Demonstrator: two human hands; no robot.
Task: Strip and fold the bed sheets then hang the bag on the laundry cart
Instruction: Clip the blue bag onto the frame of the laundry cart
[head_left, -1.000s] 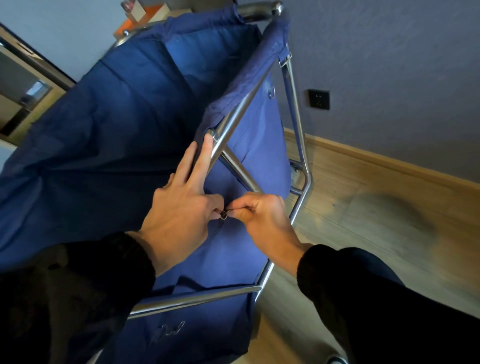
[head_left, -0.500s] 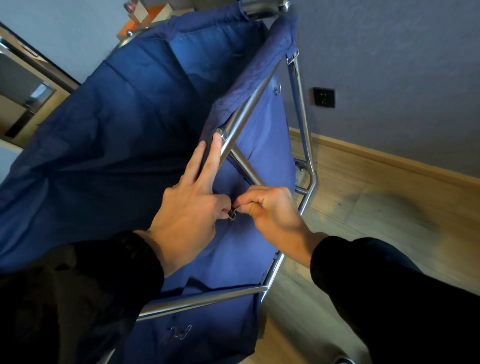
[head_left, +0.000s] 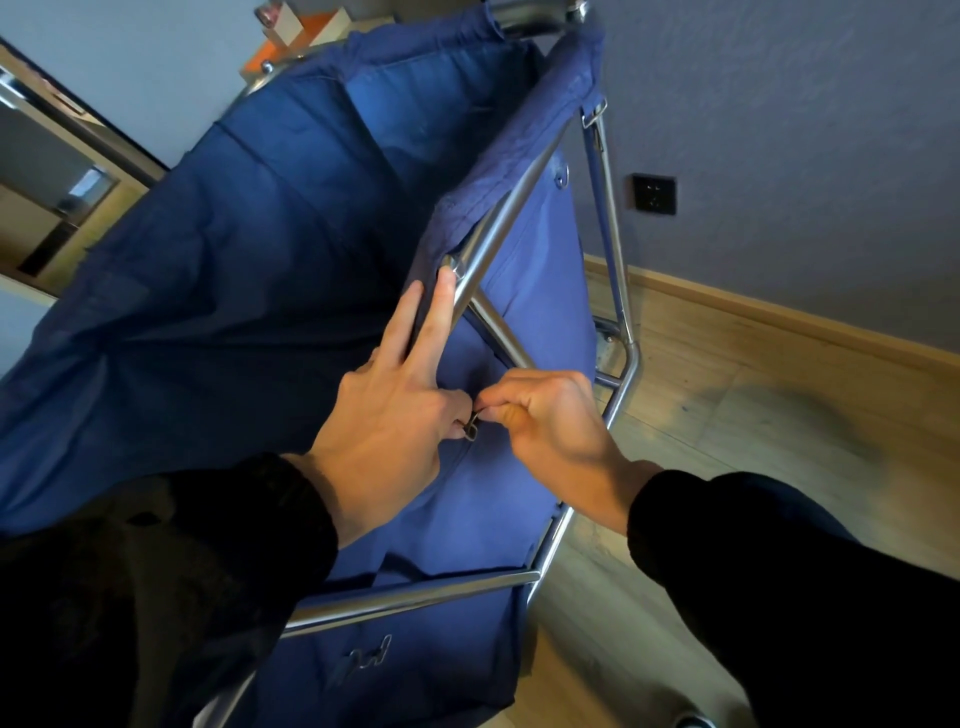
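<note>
The right hand (head_left: 550, 421), with fingers curled, pinches a small metal hook (head_left: 471, 425) on the blue bag (head_left: 260, 286). The left hand (head_left: 384, 441) pinches the same hook from the other side. Two of its fingers lie straight against the cart rail (head_left: 498, 234) just above.
</note>
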